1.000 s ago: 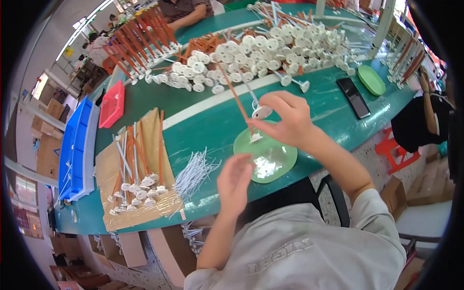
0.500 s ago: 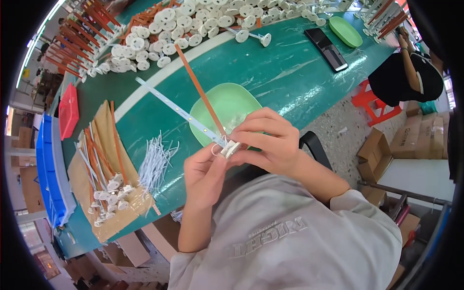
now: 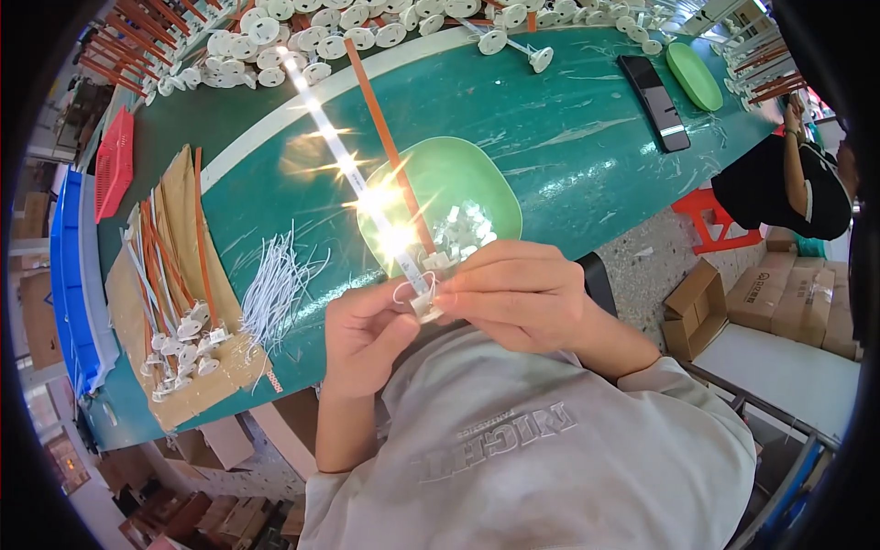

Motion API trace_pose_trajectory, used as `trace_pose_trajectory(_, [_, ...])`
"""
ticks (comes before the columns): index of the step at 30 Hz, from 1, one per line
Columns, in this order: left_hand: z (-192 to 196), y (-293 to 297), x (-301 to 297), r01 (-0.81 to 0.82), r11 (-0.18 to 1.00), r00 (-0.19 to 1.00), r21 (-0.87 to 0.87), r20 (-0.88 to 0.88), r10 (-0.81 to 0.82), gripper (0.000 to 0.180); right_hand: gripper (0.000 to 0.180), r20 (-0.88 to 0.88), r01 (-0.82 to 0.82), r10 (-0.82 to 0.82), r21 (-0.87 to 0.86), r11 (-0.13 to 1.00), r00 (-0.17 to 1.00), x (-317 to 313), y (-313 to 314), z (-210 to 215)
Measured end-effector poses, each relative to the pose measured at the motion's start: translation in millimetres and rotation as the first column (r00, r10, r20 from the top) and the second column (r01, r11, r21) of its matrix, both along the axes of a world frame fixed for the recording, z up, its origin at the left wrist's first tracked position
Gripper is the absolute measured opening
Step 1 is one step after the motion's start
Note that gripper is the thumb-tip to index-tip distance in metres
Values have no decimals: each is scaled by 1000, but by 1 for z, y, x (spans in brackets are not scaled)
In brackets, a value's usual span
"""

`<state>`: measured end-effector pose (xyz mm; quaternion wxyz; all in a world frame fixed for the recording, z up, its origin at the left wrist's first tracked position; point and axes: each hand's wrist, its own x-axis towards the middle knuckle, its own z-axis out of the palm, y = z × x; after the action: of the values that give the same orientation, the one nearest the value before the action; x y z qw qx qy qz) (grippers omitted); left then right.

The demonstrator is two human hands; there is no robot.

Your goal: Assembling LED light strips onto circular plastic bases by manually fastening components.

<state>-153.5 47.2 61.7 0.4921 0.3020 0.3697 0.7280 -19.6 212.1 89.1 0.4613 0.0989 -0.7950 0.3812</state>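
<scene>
Between my two hands is a small white plastic fitting [image 3: 426,306] with thin white wires looping from it. My left hand [image 3: 365,337] pinches its left side with thumb and fingers. From the right, the fingertips of my right hand [image 3: 522,295] close on the same fitting. An LED strip [image 3: 332,137] extends away from the fitting, its lights glowing brightly. Beside it runs an orange-brown strip [image 3: 376,105], whose near end meets a white piece by my right fingertips. Just beyond my hands lies a light green bowl [image 3: 500,188] with small white connectors [image 3: 466,227] in it.
Left of my hands lie a bundle of thin white wires [image 3: 280,291] and a cardboard sheet [image 3: 225,371] carrying several strip assemblies. White round-based pieces [image 3: 390,35] crowd the far side. A black phone [image 3: 654,103] and green dish [image 3: 694,76] lie far right, near another person [image 3: 779,179].
The LED strip was unlit and now shines. The view has shifted, and both hands stay on the fitting. More of the connectors in the bowl now shows.
</scene>
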Motion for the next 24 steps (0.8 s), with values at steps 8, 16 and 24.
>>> trace_pose_trajectory(8, [9,6,1,-84,995,948,48,-303,94,39,22,113,114,-124,88,990,986,6,-2,17])
trace_pose_trajectory(16, [7,-4,-4,-11,1000,983,11,-184,13,38,11,676,50,-362,434,899,642,-22,55,13])
trace_pose_trajectory(24, [3,-5,5,-15,1000,995,-12,-97,14,39,11,748,-5,-323,400,917,580,-23,53,13])
